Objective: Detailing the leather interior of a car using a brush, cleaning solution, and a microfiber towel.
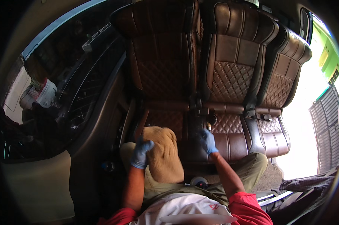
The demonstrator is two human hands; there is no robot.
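Observation:
My left hand point(141, 153), in a blue glove, grips a thick tan cloth point(164, 157) that hangs over my left thigh and is slightly blurred. In another blue glove, my right hand point(208, 142) is closed around a small brush point(209, 127), which has a pale collar and what look like dark bristles. The brush points at the crease of the brown quilted leather rear seat point(228, 144). Behind it rises the matching seat backrest point(232, 76). The brush handle is hidden by my fingers.
Seat-belt buckles point(251, 114) lie along the seat crease. On the floor between my legs stands a round-topped container point(199, 180). A door panel point(102, 112) with a window borders the left side; the right side opens onto bright ground and a metal gate point(328, 126).

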